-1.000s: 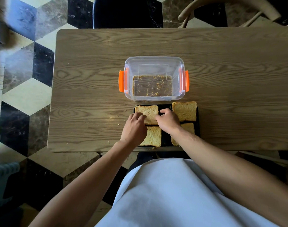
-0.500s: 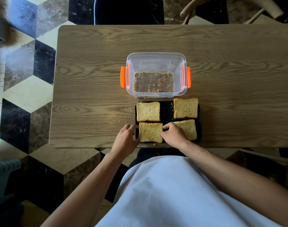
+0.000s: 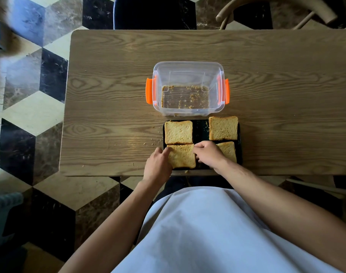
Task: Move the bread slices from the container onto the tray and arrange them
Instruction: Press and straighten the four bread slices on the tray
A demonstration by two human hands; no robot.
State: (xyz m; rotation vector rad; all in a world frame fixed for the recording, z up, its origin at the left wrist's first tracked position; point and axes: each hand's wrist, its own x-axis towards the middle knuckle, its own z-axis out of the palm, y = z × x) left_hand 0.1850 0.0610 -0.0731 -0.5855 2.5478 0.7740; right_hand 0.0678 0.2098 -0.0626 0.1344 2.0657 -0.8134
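Several toasted bread slices lie on a black tray [image 3: 200,129] at the table's near edge. The far left slice [image 3: 178,132] and far right slice [image 3: 223,128] lie untouched. My left hand [image 3: 158,164] grips the left edge of the near left slice [image 3: 182,156]. My right hand [image 3: 208,153] holds that slice's right edge and covers part of the near right slice [image 3: 228,150]. The clear plastic container [image 3: 187,71] with orange clips stands just beyond the tray, holding only crumbs.
The wooden table [image 3: 109,107] carries scattered crumbs left of the tray. A dark chair [image 3: 154,12] and a wooden chair [image 3: 276,8] stand at the far side. A patterned tile floor lies to the left.
Both hands came back from the far left slice to the near left slice and now hold its two edges. That slice has tilted slightly.
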